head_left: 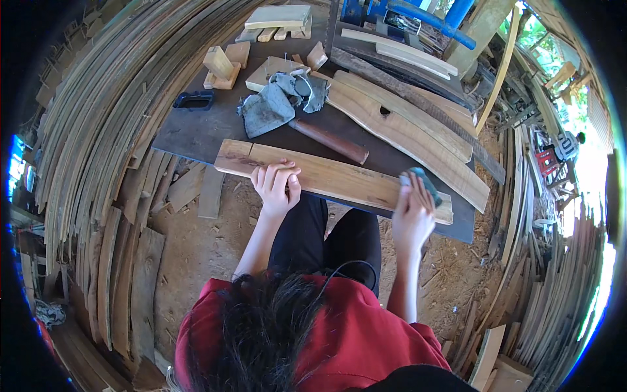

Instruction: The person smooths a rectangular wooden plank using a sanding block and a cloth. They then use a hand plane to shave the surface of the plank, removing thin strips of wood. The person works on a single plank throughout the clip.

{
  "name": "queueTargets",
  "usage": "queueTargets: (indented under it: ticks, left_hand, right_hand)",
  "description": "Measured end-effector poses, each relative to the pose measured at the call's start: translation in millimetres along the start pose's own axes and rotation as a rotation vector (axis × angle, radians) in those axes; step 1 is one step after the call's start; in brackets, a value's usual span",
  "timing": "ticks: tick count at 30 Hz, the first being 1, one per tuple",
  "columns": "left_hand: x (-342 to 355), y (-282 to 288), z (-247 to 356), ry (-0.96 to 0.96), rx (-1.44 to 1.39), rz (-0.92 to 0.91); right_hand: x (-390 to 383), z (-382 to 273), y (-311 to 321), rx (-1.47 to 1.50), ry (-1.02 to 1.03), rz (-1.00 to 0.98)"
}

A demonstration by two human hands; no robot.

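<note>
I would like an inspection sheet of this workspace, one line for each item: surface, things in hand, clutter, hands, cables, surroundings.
Surface: dark table, partly covered by wood.
Things in hand: board lying along the near edge; green pad on its right part.
Clutter: grey cloth over one end of a brown handle; small blocks at the far left; long boards at the right.
Hands: left hand has bent fingers on the board, grip underneath hidden; right hand holds the pad.
Cables: one thin black cord loops by the body; ends unclear.
Surroundings: stacked planks at left, dirt floor with scraps.
</note>
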State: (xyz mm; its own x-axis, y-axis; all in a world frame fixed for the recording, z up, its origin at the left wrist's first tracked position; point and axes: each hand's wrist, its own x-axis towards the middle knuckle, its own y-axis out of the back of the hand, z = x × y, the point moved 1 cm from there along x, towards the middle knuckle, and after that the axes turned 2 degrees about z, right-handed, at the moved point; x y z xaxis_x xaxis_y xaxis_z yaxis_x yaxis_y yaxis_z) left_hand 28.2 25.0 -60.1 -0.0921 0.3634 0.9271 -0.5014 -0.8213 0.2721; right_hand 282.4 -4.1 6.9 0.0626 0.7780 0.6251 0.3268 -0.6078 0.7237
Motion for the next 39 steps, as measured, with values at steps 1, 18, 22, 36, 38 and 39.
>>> queueTargets:
  ticks: [1, 18, 22, 36, 38, 39]
  left_hand:
    - [0, 0, 0, 0.003, 0.005, -0.007]
    - [1, 0, 1, -0.003, 0.013, 0.001]
    - [1, 0, 0, 0.0, 0.007, 0.0]
    - [1, -1, 1, -0.004, 0.0, 0.013]
    - [1, -1, 1, -0.004, 0.003, 0.011]
    - [1, -1, 0, -0.006, 0.007, 0.01]
  right_hand:
    - [-2, -12, -4, 0.044, 0.04, -0.026]
    - [2, 1, 4, 0.038, 0.042, -0.05]
    - [-20, -44, 3, 0.208, 0.13, -0.082]
    - [-18, -3, 6, 0.01, -0.085, 0.042]
    - [-23, -31, -4, 0.08, 0.074, 0.011]
    - [-25, -41, -7, 0.133, 0.108, 0.001]
